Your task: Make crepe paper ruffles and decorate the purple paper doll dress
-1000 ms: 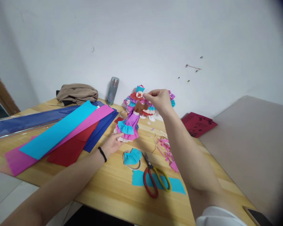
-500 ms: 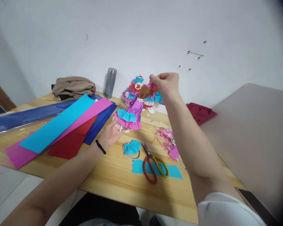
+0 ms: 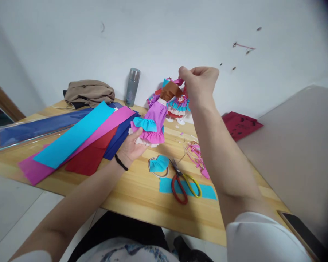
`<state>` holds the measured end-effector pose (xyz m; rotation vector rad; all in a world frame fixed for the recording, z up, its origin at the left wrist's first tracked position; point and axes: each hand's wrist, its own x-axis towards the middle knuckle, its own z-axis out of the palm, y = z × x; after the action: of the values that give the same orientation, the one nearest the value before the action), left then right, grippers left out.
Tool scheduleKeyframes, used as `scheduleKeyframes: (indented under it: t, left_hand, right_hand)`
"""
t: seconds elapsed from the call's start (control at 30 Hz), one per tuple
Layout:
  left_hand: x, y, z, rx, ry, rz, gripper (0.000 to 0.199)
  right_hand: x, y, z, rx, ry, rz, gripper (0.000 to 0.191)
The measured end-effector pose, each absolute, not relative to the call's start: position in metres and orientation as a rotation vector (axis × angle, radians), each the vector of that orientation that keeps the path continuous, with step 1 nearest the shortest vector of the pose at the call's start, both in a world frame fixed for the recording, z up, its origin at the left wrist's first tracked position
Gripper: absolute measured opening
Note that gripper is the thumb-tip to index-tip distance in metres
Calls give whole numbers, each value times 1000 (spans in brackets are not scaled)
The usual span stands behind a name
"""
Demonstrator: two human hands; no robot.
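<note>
In the head view, the only one I have, the change I notice first is the right hand [image 3: 200, 80]: it has risen over the far side of the table [image 3: 125, 200] and drawn farther from the left hand [image 3: 131, 148]. I read that as work going on at the upper end of the paper figure [image 3: 156, 115], with the left hand merely steadying it. The figure is held up over the middle of the table, its top tilted right, with a brown piece [image 3: 170, 91] above its ruffled skirt. The left hand has a light pinch on the skirt's lower edge, thumb in front, fingers beneath. The right thumb and fingers are bunched beside a pink piece [image 3: 178, 81]; whether they grip it, or anything, I cannot tell. Against the frame from a second ago, the figure's top sits higher against the standing figures [image 3: 177, 107] at the far edge, and my camera has tipped down, so more of the person's lap [image 3: 125, 227] shows. The scissors [image 3: 178, 172] lie as they did on the near side, handles over a blue strip [image 3: 207, 191], with a blue ruffled piece [image 3: 159, 163] just to their left.
</note>
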<state>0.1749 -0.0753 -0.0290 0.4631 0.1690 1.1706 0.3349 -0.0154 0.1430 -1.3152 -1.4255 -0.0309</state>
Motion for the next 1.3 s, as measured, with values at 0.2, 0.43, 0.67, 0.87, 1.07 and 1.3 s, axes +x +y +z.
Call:
scheduleKeyframes:
  t: [0.2,0.43,0.67,0.87,1.07,1.3]
  left_hand:
    - [168,-70,-31,473,116,1243,16]
    - [167,-71,-29,482,116,1226,19]
    - [166,-71,-32,377,138,1185,22]
    - [165,-68,-36,393,200,1149,25]
    - [174,-69,-37,416,248,1156,28]
    - [183,-69,-52,310,275,1124,20]
  right_hand:
    - [330,-16,142,-1346,-1348,-4,39]
    - [329,-20,140,-1401,-1300,-74,37]
    - [331,-18,135,-1418,-1350,-156,35]
    - [337,-15,131,-1415,-1400,-222,37]
    - [338,-13,130,-1452,-1406,-213,37]
    - [344,-7,117,-1486,-1465,-242,35]
